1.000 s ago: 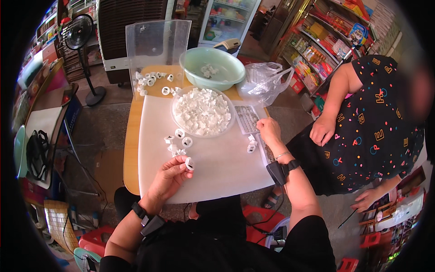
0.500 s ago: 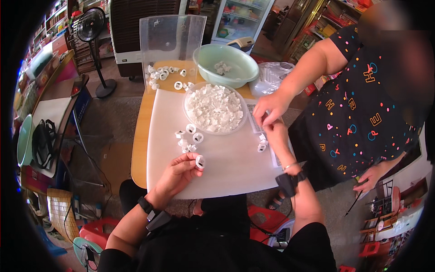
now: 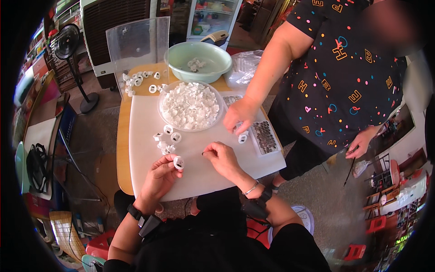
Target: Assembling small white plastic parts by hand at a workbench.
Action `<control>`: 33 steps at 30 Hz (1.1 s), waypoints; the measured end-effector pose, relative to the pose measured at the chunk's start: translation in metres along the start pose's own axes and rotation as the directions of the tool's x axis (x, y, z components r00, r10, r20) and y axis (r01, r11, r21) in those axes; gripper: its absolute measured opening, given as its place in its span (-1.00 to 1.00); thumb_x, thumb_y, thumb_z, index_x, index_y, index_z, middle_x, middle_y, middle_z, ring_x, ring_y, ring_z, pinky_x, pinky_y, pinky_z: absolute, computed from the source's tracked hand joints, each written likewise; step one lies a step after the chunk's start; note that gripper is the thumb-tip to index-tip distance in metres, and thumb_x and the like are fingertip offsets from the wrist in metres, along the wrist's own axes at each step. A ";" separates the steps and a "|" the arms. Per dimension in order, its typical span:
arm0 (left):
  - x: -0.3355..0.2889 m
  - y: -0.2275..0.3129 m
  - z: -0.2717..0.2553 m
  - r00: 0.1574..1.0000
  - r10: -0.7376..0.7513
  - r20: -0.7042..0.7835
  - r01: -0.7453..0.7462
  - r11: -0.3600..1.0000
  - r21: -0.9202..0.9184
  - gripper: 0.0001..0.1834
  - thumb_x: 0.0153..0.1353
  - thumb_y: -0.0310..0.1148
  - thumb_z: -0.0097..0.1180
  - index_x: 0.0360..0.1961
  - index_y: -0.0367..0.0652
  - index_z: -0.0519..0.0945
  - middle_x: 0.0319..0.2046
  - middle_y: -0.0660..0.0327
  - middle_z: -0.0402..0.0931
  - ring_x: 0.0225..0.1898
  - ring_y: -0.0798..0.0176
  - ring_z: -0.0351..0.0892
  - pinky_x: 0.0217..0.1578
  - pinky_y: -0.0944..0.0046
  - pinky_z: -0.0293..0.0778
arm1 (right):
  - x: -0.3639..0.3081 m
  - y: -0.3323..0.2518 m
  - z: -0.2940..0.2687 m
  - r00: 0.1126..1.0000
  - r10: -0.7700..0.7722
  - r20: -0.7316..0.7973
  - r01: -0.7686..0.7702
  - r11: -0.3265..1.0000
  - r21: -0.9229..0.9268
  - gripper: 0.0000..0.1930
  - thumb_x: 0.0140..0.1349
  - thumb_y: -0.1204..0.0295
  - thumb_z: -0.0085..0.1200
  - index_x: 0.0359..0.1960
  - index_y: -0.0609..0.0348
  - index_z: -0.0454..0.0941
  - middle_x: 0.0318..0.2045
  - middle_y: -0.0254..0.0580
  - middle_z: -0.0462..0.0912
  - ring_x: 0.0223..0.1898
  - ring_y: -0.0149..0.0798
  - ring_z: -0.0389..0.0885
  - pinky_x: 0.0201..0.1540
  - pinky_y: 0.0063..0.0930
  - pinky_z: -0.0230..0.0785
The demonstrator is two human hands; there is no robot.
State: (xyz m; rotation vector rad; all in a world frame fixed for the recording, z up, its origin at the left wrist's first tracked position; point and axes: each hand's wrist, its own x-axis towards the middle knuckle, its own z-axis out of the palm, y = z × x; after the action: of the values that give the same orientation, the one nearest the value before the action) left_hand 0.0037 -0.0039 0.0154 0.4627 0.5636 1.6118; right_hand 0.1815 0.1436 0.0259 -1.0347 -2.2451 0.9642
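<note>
My left hand (image 3: pixel 158 174) pinches a small round white plastic part (image 3: pixel 179 162) with a dark spot in its middle, above the near edge of the white-covered table (image 3: pixel 199 179). To its right, my right hand (image 3: pixel 223 159) is closed in a pinch, with a tiny dark piece at the fingertips, too small to name. Several similar white parts (image 3: pixel 163 146) lie just beyond my left hand. Farther off stands a round clear tray (image 3: pixel 221 115) heaped with white plastic pieces (image 3: pixel 190 105). At the right edge lies a white tray (image 3: pixel 258 153) holding rows of small dark round pieces (image 3: pixel 266 137).
Across the right side, another person's hand (image 3: pixel 241 115) reaches down to white parts (image 3: pixel 243 138) beside the tray. Behind are a pale green basin (image 3: pixel 199 75), a clear upright panel (image 3: pixel 138 50), more white parts (image 3: pixel 138 78) and a plastic bag (image 3: pixel 244 65).
My right hand has come back left from the tray of dark pieces toward my left hand. The other person's hand has moved nearer to the loose parts. The whole view has shifted.
</note>
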 end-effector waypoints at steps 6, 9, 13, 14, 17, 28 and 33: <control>0.005 -0.012 -0.010 1.000 -0.012 0.023 0.013 0.998 -0.056 -0.72 0.26 -0.51 -0.03 -0.03 -0.41 0.45 -0.22 0.08 0.52 -0.22 0.19 0.53 -0.15 0.27 0.46 | -0.033 -0.041 -0.003 0.997 0.067 0.044 -0.080 0.891 0.447 -0.90 0.18 0.52 0.12 -0.30 0.29 0.58 -0.46 -0.34 0.60 -0.46 -0.56 0.48 -0.38 -0.66 0.34; 0.007 -0.010 -0.002 0.999 -0.033 0.003 0.033 0.996 -0.082 -0.73 0.29 -0.50 -0.05 -0.02 -0.42 0.44 -0.20 0.09 0.52 -0.22 0.23 0.53 -0.13 0.30 0.48 | -0.037 -0.064 -0.003 0.999 0.048 0.025 -0.054 0.869 0.492 -0.92 0.20 0.54 0.09 -0.31 0.31 0.58 -0.45 -0.36 0.60 -0.46 -0.56 0.48 -0.38 -0.68 0.34; 0.003 -0.006 -0.005 0.997 -0.053 0.062 0.060 0.992 -0.108 -0.74 0.31 -0.47 -0.05 -0.03 -0.39 0.45 -0.18 0.12 0.51 -0.21 0.28 0.54 -0.09 0.34 0.49 | -0.036 -0.075 0.014 0.999 0.037 0.023 -0.043 0.843 0.536 -0.92 0.20 0.55 0.11 -0.31 0.31 0.57 -0.45 -0.35 0.60 -0.45 -0.56 0.48 -0.39 -0.66 0.35; 0.003 -0.007 -0.006 0.993 -0.056 0.106 0.068 0.990 -0.120 -0.74 0.31 -0.47 -0.04 -0.03 -0.38 0.45 -0.17 0.12 0.50 -0.21 0.28 0.54 -0.09 0.34 0.49 | -0.036 -0.074 0.017 1.000 0.015 -0.022 -0.002 0.870 0.493 -0.92 0.20 0.55 0.10 -0.30 0.31 0.57 -0.45 -0.36 0.59 -0.45 -0.56 0.47 -0.37 -0.67 0.34; 0.004 -0.008 -0.012 0.984 -0.038 0.173 0.060 0.991 -0.121 -0.74 0.33 -0.44 -0.05 0.00 -0.32 0.45 -0.14 0.18 0.50 -0.15 0.30 0.52 -0.05 0.32 0.48 | -0.036 -0.083 0.021 0.990 -0.081 -0.114 0.115 0.938 0.328 -0.92 0.19 0.57 0.10 -0.30 0.31 0.57 -0.44 -0.34 0.59 -0.44 -0.53 0.47 -0.35 -0.64 0.35; 0.004 -0.009 -0.009 0.982 -0.041 0.182 0.062 0.992 -0.110 -0.76 0.32 -0.46 -0.05 -0.01 -0.27 0.47 -0.15 0.22 0.50 -0.14 0.34 0.52 -0.04 0.33 0.48 | -0.036 -0.084 0.020 0.934 -0.304 -0.188 0.312 0.950 0.015 -0.90 0.12 0.65 0.09 -0.32 0.30 0.57 -0.41 -0.21 0.59 -0.43 -0.40 0.53 -0.36 -0.55 0.38; 0.003 -0.005 -0.005 0.986 -0.057 0.158 0.075 0.991 -0.112 -0.75 0.33 -0.45 -0.05 -0.01 -0.28 0.47 -0.15 0.23 0.50 -0.13 0.35 0.51 -0.03 0.32 0.48 | -0.035 -0.083 0.017 0.926 -0.327 -0.187 0.328 0.944 -0.028 -0.87 0.10 0.65 0.10 -0.30 0.27 0.57 -0.39 -0.16 0.59 -0.42 -0.25 0.58 -0.36 -0.46 0.43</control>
State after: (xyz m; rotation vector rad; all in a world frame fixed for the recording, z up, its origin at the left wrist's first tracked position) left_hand 0.0048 -0.0011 0.0083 0.4707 0.3613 1.5213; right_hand 0.1541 0.0703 0.0736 -0.6844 -2.1639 0.6953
